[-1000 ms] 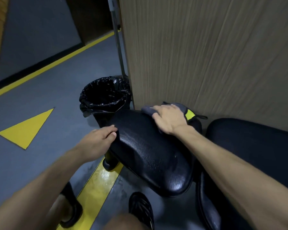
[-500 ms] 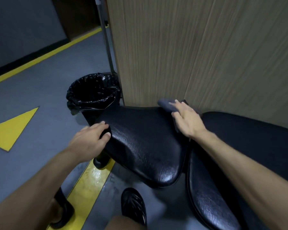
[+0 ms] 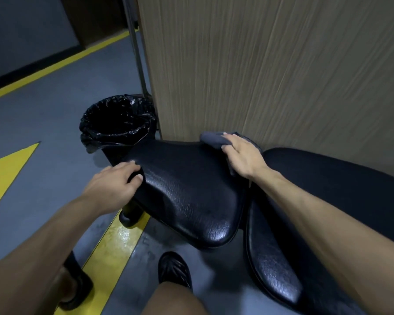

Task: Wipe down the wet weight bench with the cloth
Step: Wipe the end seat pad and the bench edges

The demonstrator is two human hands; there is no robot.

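The right hand (image 3: 241, 155) pressed the cloth (image 3: 212, 138) flat-fingered at the pad's (image 3: 187, 192) far end — its length ran back toward the person; left hand (image 3: 116, 185) gripped the near edge.

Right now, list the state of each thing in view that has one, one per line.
Grey cloth: bunched, pressed on the seat pad's far edge.
Right hand: flat on the cloth.
Left hand: grips the seat pad's left edge.
Seat pad: glossy, tilted.
Back pad: glossy, untouched.
Trash bin: lined, open.
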